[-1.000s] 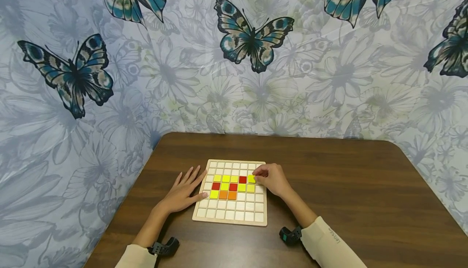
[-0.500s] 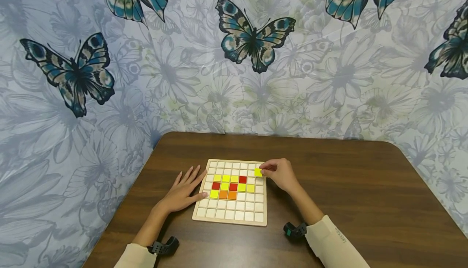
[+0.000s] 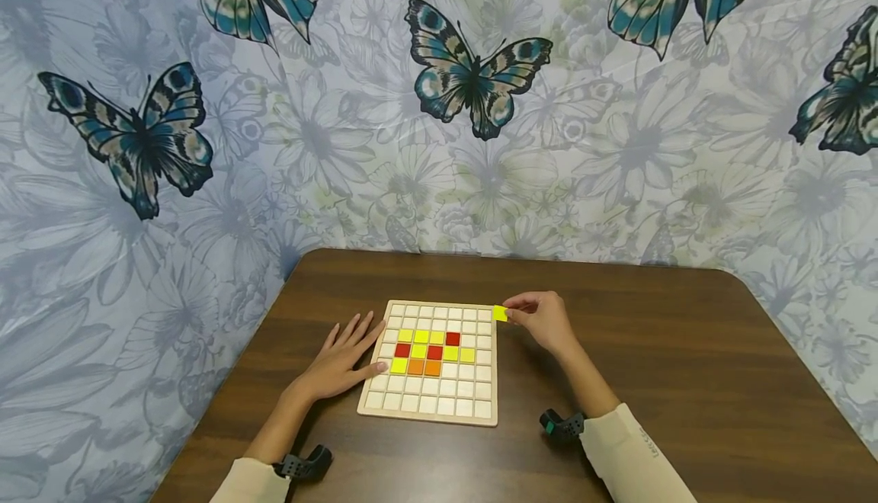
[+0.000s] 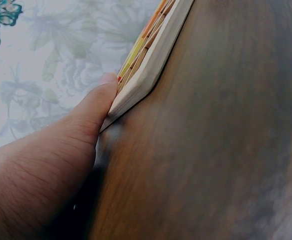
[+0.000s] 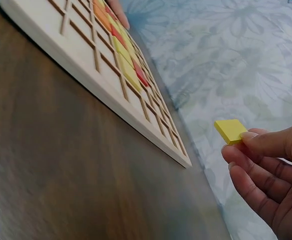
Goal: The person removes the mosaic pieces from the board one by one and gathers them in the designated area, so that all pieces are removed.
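Note:
A pale wooden grid board lies on the table, with yellow, red and orange square tiles set in some of its cells. My left hand is spread flat at the board's left side, thumb over the rim; in the left wrist view the thumb touches the board's edge. My right hand pinches a yellow square tile between thumb and fingers, beside the board's far right corner. In the right wrist view the yellow tile is held up in the air, apart from the board.
The brown wooden table extends widely to the right of the board. Behind it hangs a floral cloth backdrop with printed butterflies. Each wrist wears a black camera band, one of them the right band.
My right hand has lifted the yellow tile out of its place on the board's right side and carried it up and right past the far right corner. My left hand stays in place.

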Action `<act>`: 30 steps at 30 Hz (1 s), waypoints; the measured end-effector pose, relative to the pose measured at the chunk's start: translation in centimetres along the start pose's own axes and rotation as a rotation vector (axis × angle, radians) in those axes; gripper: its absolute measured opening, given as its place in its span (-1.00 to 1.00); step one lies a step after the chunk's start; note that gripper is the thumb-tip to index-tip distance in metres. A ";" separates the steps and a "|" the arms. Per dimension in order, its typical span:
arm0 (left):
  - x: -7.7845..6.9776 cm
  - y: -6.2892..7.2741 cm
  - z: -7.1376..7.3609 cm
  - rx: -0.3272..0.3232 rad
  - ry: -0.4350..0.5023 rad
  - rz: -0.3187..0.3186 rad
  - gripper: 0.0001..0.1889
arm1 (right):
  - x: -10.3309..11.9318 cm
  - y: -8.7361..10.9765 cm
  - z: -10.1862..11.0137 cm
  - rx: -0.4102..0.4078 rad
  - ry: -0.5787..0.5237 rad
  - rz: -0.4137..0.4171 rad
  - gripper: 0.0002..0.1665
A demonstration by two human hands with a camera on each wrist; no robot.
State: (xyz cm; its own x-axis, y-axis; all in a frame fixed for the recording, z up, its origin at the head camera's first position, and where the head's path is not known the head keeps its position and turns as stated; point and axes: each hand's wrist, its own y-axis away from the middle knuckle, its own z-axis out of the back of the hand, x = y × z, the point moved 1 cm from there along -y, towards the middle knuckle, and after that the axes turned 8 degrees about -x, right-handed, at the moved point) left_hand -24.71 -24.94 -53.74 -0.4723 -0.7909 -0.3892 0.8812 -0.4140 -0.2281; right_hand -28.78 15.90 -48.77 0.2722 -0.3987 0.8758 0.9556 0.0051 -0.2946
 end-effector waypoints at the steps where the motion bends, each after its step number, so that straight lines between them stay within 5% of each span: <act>1: 0.0 0.0 0.0 0.001 0.000 0.001 -0.11 | -0.1 0.0 0.2 -0.010 -0.005 -0.010 -0.90; 14: 0.0 0.1 0.1 -0.002 -0.006 0.002 -0.10 | -1.1 -0.5 2.7 -0.087 -0.006 -0.090 -0.86; 30: -0.2 0.3 0.1 -0.004 -0.012 0.005 -0.11 | -3.5 -0.5 4.2 -0.089 -0.019 -0.179 -0.84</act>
State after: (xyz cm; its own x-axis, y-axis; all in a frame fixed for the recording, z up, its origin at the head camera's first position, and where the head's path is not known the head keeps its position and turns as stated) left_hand -24.37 -25.00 -53.63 -0.4676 -0.7983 -0.3795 0.8834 -0.4081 -0.2301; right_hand -29.77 21.14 -50.08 0.1013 -0.3682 0.9242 0.9755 -0.1457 -0.1650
